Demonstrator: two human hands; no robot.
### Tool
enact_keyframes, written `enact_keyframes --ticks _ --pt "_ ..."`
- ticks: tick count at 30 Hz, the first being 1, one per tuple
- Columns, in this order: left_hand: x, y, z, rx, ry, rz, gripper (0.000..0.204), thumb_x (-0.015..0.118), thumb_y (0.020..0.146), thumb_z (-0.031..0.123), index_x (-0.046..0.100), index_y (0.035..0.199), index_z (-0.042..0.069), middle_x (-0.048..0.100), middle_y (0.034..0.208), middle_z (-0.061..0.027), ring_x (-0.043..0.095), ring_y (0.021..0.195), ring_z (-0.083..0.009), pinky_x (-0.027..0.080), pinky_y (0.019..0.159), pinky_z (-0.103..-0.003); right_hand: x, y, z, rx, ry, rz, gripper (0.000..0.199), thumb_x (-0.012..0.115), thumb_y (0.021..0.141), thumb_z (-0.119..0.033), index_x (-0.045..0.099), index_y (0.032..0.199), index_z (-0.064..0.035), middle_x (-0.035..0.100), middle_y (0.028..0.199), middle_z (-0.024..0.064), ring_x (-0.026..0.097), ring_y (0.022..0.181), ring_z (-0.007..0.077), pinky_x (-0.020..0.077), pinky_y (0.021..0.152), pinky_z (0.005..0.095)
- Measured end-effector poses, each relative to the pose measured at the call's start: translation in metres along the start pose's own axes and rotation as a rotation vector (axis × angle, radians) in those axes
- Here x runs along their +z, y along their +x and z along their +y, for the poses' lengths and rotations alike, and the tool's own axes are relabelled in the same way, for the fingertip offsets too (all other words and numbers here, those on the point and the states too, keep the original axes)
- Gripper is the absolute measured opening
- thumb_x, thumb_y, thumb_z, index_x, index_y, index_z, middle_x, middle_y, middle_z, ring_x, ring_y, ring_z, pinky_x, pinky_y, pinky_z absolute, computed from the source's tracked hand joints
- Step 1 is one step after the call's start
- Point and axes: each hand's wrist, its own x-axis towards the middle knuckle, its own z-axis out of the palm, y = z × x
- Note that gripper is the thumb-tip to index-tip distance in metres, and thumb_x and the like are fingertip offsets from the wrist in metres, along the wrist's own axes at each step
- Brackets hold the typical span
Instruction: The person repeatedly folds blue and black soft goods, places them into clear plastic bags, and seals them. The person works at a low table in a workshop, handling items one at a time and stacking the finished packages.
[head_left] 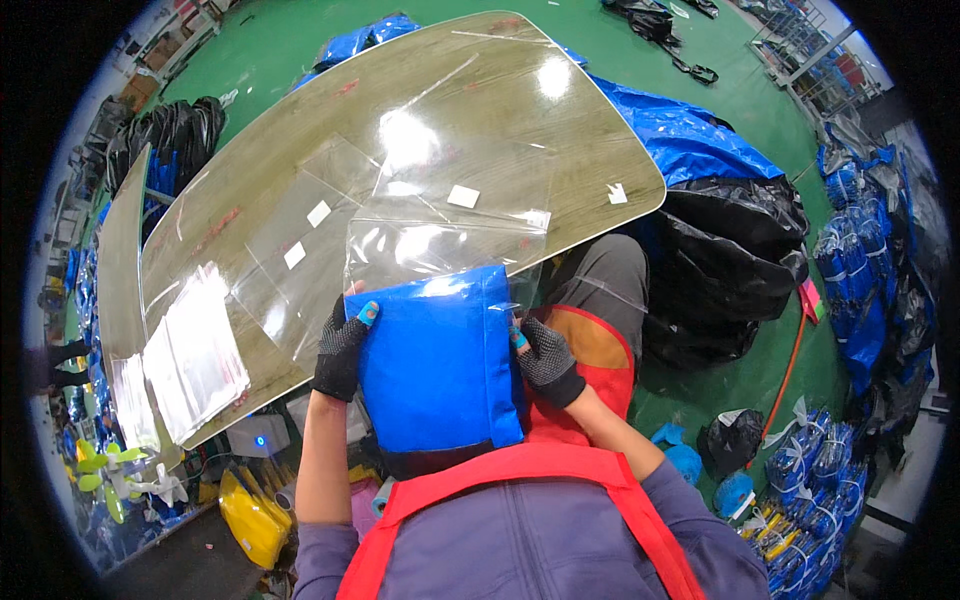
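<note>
A folded blue sheet with a dark lower edge rests against my lap, close to the table edge. My left hand, in a dark dotted glove with bare fingertips and blue tape on the thumb, grips its left side. On the opposite side, my right hand, gloved alike, closes on the right edge. A clear plastic bag lies at the sheet's top edge and over the table; how far it covers the sheet I cannot tell. Some of my fingers are hidden behind the sheet.
The wood-patterned table carries more clear bags, small white labels and a stack of clear sleeves. Black and blue sacks stand right of it. Bundled blue packs and yellow packs lie low; a small green fan stands left.
</note>
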Motion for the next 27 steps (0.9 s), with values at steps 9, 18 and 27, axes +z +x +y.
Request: enact_keyframes --ticks 9,18,27 --pt "0.026 -0.035 -0.029 -0.05 0.16 0.1 0.061 0.071 0.081 0.046 0.058 0.118 0.001 0.065 0.101 -0.0126 0.061 0.087 -0.0186 0.051 0.076 -0.033 0.004 -0.01 -0.02 0.164 0.414 -0.227 0.081 0.07 0.083 -0.04 0.029 0.145 -0.0067 0.05 0.132 0.0185 0.053 0.115 0.0304 0.0416 0.1 0.0423" --pt "0.023 -0.065 -0.091 0.103 0.313 -0.005 0.071 0.06 0.089 0.047 0.037 0.138 0.001 0.055 0.126 -0.0207 0.055 0.113 -0.0286 0.044 0.096 -0.039 -0.031 -0.058 -0.015 0.486 0.416 -0.363 0.067 0.066 0.085 -0.046 0.049 0.129 0.0021 0.062 0.115 0.0169 0.061 0.101 0.0235 0.0496 0.088 0.036" --pt "0.011 -0.019 -0.068 0.305 0.316 -0.021 0.035 0.056 0.092 0.027 0.063 0.113 0.001 0.07 0.098 -0.0103 0.066 0.085 -0.0223 0.051 0.076 -0.035 -0.039 -0.06 -0.006 0.477 0.488 -0.288 0.065 0.063 0.089 -0.046 0.049 0.129 0.003 0.06 0.117 0.0131 0.057 0.105 0.021 0.0466 0.091 0.0351"
